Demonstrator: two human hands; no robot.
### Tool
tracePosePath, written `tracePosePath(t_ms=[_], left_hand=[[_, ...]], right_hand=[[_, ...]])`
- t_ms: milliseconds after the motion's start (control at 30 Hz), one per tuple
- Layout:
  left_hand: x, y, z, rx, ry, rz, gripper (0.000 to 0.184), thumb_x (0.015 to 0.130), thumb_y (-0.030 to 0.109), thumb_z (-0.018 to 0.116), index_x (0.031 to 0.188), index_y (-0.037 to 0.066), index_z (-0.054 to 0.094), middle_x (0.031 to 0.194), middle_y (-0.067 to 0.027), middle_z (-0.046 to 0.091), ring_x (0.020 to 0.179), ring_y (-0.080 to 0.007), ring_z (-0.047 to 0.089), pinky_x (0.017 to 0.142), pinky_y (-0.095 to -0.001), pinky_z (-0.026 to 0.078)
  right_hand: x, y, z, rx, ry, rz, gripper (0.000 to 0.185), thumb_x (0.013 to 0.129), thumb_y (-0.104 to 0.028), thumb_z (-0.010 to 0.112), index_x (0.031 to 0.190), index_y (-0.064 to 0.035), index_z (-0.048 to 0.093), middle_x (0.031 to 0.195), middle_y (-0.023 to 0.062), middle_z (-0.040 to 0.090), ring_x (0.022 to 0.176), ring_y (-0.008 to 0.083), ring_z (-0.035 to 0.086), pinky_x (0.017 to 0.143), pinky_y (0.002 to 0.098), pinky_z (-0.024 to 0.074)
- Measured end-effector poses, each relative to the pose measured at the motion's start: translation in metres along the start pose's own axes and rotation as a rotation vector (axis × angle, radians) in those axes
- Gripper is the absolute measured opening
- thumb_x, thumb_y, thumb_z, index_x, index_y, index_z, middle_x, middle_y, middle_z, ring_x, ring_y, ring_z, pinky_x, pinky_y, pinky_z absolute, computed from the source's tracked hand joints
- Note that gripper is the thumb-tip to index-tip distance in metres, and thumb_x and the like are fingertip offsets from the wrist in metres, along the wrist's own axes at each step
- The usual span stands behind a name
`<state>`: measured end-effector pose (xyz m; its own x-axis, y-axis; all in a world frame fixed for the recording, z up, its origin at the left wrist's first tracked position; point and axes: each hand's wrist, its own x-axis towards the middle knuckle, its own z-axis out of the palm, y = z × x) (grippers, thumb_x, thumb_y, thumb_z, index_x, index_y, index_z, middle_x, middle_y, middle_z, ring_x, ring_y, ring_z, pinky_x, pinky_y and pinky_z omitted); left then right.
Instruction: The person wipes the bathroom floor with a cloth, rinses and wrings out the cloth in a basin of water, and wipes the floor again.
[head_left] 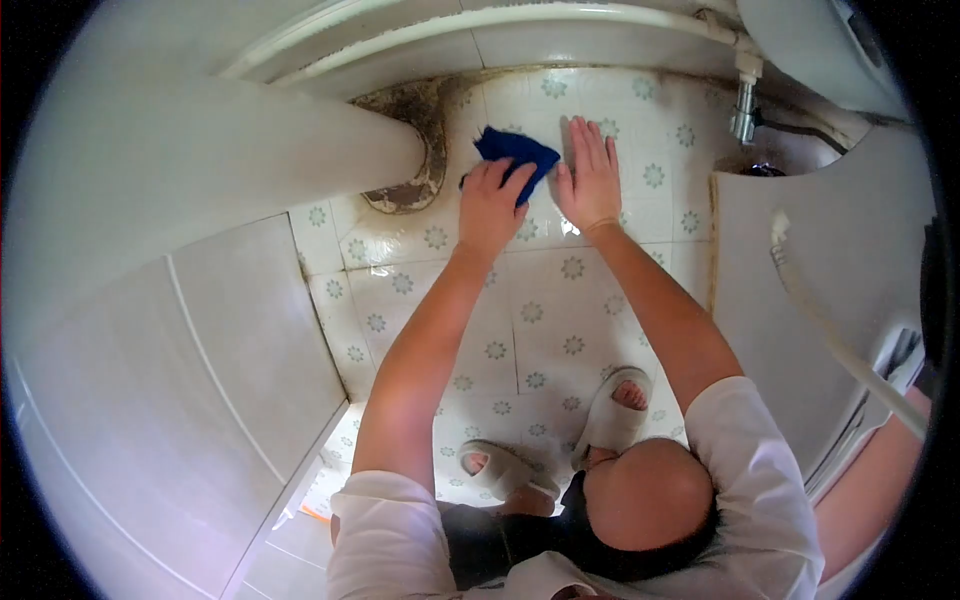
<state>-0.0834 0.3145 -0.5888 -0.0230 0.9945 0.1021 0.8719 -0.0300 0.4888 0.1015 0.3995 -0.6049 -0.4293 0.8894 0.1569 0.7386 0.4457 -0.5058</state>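
Where the floor tiles (pixel 610 290) are seen from the head, a blue cloth (pixel 536 155) is spread right of the white column (pixel 330 140). It is held down by the left hand (pixel 490 205), its fingers half curled around it. Farther from the column, the right hand (pixel 592 180) is laid flat, fingers extended, nothing grasped.
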Motion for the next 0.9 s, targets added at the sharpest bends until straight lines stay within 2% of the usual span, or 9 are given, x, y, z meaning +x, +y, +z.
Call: tracePosePath(t_ms=[67, 267, 367, 433, 567, 633, 800, 833, 900], left_hand=[[-0.005, -0.001, -0.002, -0.016, -0.065, 0.017, 0.075, 0.077, 0.008, 0.08, 0.147, 0.026, 0.06, 0.138, -0.0159, 0.062, 0.127, -0.0392, 0.056, 0.108, -0.0496, 0.047], [0.073, -0.029, -0.013, 0.053, 0.201, -0.091, 0.07, 0.075, 0.006, 0.079, 0.142, 0.023, 0.064, 0.136, -0.015, 0.062, 0.125, -0.0383, 0.056, 0.11, -0.0486, 0.047], [0.069, -0.026, -0.011, 0.047, 0.143, -0.028, 0.069, 0.076, 0.008, 0.079, 0.142, 0.021, 0.064, 0.135, -0.0154, 0.063, 0.125, -0.0394, 0.056, 0.111, -0.0475, 0.047], [0.042, -0.012, -0.003, 0.01, 0.1, -0.041, 0.066, 0.074, 0.01, 0.08, 0.138, 0.022, 0.067, 0.132, -0.013, 0.065, 0.124, -0.0382, 0.056, 0.107, -0.0496, 0.048], [-0.037, 0.014, 0.011, -0.057, 0.064, 0.055, 0.064, 0.07, 0.013, 0.081, 0.132, 0.025, 0.071, 0.128, -0.0091, 0.065, 0.121, -0.035, 0.057, 0.1, -0.0513, 0.048], [-0.075, 0.031, 0.004, -0.106, -0.116, 0.073, 0.067, 0.069, 0.016, 0.083, 0.135, 0.026, 0.069, 0.128, -0.009, 0.063, 0.122, -0.0361, 0.057, 0.105, -0.0502, 0.045], [-0.127, 0.041, 0.002, -0.18, -0.289, 0.21, 0.069, 0.067, 0.019, 0.085, 0.135, 0.025, 0.07, 0.128, -0.0074, 0.063, 0.122, -0.0337, 0.057, 0.104, -0.0494, 0.047], [-0.126, 0.04, -0.005, -0.179, -0.302, 0.21, 0.069, 0.067, 0.02, 0.085, 0.134, 0.025, 0.07, 0.129, -0.0073, 0.063, 0.123, -0.0335, 0.057, 0.104, -0.0493, 0.047], [-0.099, 0.021, -0.009, -0.16, -0.074, 0.136, 0.069, 0.068, 0.016, 0.083, 0.136, 0.024, 0.07, 0.134, -0.0113, 0.063, 0.124, -0.0356, 0.058, 0.107, -0.0505, 0.047]], right_hand=[[0.001, 0.001, 0.0, 0.044, 0.021, -0.007, 0.066, 0.101, -0.029, 0.052, 0.162, -0.0086, 0.037, 0.165, 0.0144, 0.042, 0.155, 0.0359, 0.034, 0.129, 0.0544, 0.0187], [-0.003, 0.004, 0.002, 0.03, 0.044, -0.018, 0.062, 0.101, -0.028, 0.053, 0.159, -0.0076, 0.042, 0.162, 0.0152, 0.046, 0.153, 0.0358, 0.037, 0.129, 0.0532, 0.0199], [-0.003, 0.003, 0.003, 0.029, 0.052, -0.021, 0.061, 0.102, -0.027, 0.052, 0.158, -0.0073, 0.043, 0.161, 0.0156, 0.047, 0.153, 0.0359, 0.038, 0.129, 0.0528, 0.0204], [-0.002, 0.004, 0.004, 0.032, 0.058, -0.021, 0.061, 0.102, -0.026, 0.052, 0.158, -0.0074, 0.043, 0.16, 0.0159, 0.048, 0.152, 0.0361, 0.038, 0.129, 0.0529, 0.021], [-0.004, 0.012, 0.007, 0.072, 0.06, -0.043, 0.052, 0.102, -0.025, 0.051, 0.15, -0.0064, 0.054, 0.16, 0.0151, 0.05, 0.152, 0.0359, 0.039, 0.129, 0.0528, 0.0221], [-0.005, 0.019, 0.011, 0.056, 0.053, -0.079, 0.046, 0.102, -0.024, 0.051, 0.143, -0.0058, 0.062, 0.159, 0.0145, 0.051, 0.152, 0.0358, 0.039, 0.129, 0.0527, 0.0226], [-0.005, 0.017, 0.012, 0.055, 0.089, -0.08, 0.041, 0.105, -0.02, 0.046, 0.138, -0.0066, 0.066, 0.158, 0.0142, 0.053, 0.151, 0.037, 0.042, 0.127, 0.0528, 0.0252], [-0.005, 0.016, 0.012, 0.047, 0.092, -0.085, 0.041, 0.105, -0.02, 0.046, 0.139, -0.0066, 0.066, 0.157, 0.0144, 0.054, 0.15, 0.0371, 0.042, 0.127, 0.0527, 0.0254], [-0.005, 0.016, 0.012, 0.072, 0.103, -0.081, 0.041, 0.103, -0.022, 0.05, 0.136, -0.0057, 0.068, 0.157, 0.0144, 0.054, 0.151, 0.0364, 0.042, 0.127, 0.0521, 0.0252]])
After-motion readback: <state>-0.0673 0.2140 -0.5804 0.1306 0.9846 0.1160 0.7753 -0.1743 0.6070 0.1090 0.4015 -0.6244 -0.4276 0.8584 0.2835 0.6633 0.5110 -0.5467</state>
